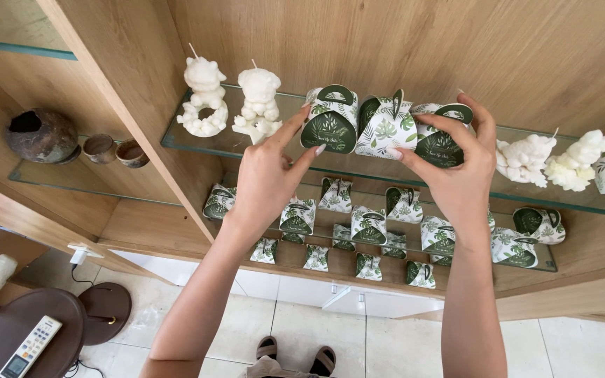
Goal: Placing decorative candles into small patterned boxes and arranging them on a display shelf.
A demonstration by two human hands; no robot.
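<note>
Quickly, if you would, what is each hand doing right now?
Left hand: open, fingertips touching the left leaf-print gift box on the glass shelf.
Right hand: closed on the right leaf-print gift box.

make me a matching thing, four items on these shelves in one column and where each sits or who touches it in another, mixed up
Column one:
1. left hand
2. right hand
3. white bear candles
4. dark round pot

Column two:
A. far left glass shelf, beside two small cups
B. grips the right leaf-print box
C. top glass shelf, left of the boxes
D. fingertips on the left leaf-print box

Pairs: 1-D, 2-B, 3-C, 4-A
</note>
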